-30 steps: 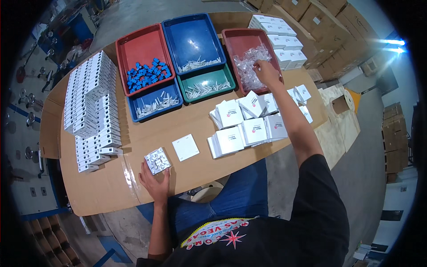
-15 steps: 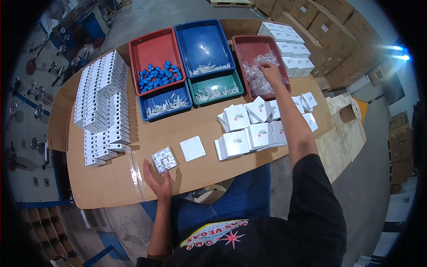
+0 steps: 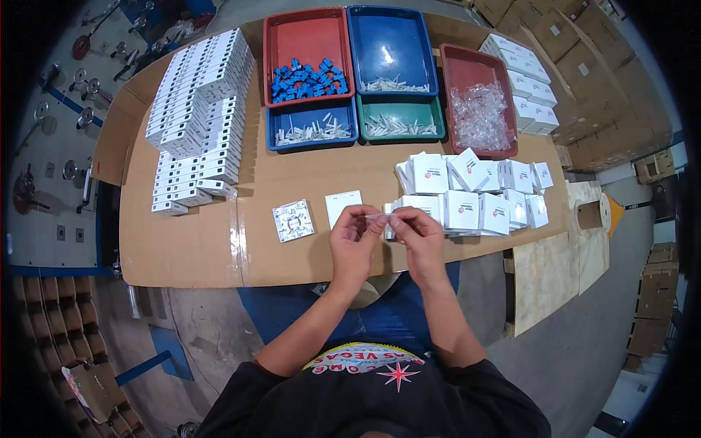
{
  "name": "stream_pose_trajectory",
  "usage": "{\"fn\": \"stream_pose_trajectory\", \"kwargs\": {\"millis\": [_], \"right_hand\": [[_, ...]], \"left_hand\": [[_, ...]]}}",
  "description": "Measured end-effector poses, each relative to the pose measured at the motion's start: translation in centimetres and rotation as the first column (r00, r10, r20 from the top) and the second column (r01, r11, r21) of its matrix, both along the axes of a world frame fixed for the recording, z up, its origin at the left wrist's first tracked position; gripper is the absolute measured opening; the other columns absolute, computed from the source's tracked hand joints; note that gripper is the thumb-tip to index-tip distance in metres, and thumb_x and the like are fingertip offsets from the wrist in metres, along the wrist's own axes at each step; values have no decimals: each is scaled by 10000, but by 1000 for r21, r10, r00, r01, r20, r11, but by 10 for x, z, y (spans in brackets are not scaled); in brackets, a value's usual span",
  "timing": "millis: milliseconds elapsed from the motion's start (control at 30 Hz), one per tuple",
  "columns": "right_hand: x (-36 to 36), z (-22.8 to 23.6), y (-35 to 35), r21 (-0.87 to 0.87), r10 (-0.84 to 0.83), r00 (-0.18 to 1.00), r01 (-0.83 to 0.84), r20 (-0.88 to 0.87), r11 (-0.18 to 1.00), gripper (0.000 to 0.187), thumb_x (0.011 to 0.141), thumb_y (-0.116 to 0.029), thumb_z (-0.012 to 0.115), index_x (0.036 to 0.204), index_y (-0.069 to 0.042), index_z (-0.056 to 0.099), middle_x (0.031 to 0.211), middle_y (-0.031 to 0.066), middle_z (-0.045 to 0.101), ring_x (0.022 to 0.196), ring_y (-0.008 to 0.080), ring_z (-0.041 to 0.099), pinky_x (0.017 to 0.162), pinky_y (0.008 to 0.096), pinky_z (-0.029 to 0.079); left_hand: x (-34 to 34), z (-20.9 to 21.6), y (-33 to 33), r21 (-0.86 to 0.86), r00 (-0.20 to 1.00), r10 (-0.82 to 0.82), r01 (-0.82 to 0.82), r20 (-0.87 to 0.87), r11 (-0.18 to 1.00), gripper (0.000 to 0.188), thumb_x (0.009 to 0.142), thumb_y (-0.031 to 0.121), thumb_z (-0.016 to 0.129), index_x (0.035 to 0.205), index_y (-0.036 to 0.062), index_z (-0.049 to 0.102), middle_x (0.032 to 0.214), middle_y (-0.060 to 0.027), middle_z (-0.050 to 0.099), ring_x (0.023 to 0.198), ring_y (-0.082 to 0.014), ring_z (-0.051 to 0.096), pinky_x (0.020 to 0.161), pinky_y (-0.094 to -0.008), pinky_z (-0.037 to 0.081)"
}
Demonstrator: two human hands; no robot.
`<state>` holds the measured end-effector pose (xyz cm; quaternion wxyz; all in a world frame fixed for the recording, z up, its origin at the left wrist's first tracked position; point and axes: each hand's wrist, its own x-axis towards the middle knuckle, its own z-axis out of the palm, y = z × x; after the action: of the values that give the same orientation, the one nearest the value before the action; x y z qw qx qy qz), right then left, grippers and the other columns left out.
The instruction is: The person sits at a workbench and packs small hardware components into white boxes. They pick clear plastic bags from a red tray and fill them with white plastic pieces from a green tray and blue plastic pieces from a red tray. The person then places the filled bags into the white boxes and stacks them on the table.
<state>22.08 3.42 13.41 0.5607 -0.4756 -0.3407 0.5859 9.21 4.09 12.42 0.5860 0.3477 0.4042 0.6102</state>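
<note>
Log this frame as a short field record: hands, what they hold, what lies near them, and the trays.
left hand: pinches one end of a small clear plastic bag
right hand: pinches the other end, above the table's near edge
nearest: square white plate and square switch part on the cardboard-covered table
right of hands: small white boxes
trays: red tray with blue parts; dark red tray with clear bags
left: stacked white boxes

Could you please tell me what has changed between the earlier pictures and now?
The right hand drew back from the red tray of clear bags; the left hand left the switch plate. Both now hold a small clear bag together. Trays and boxes stayed put.
</note>
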Motion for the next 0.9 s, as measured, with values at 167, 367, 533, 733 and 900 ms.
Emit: {"fn": "stream_pose_trajectory", "kwargs": {"millis": [167,367,533,733,900], "right_hand": [[-11,-16,-6,-40,119,993,-119,1,992,83,897,-48,692,970,-24,662,946,3,655,861,59,570,737,223,448],[39,-6,109,217,22,651,-284,758,934,111,873,-118,692,944,-33,682,882,27,708,736,103,607,681,256,468],[104,-33,243,96,-39,213,-262,976,960,141,842,-157,675,938,-61,712,965,130,726,905,315,696,760,412,536],[82,-71,278,-156,127,-165,-175,978,972,179,817,-221,706,946,-98,729,1022,154,721,964,366,685,827,455,542],[80,-93,287,-94,95,40,-7,995,996,192,810,-224,719,917,-64,729,1032,186,713,951,380,684,836,447,542]], "left_hand": [[-13,-16,-14,-42,991,133,-133,-14,990,74,958,93,656,954,19,647,888,-4,653,806,-55,568,736,-221,464],[-47,-32,-16,-8,965,177,-182,-193,983,242,1038,224,535,993,9,635,892,-22,653,741,-80,568,677,-241,473],[-65,-43,-26,-198,997,59,-66,-43,978,238,1053,245,504,1021,35,610,872,-6,616,733,-80,551,691,-251,471],[-76,-65,-41,-259,984,120,-150,-129,954,160,1018,198,580,1014,41,610,884,3,609,797,-71,558,718,-226,446],[-86,-62,-41,-207,984,94,-125,-150,970,152,992,165,622,1039,20,614,928,-15,630,832,-75,575,736,-227,460]]}}
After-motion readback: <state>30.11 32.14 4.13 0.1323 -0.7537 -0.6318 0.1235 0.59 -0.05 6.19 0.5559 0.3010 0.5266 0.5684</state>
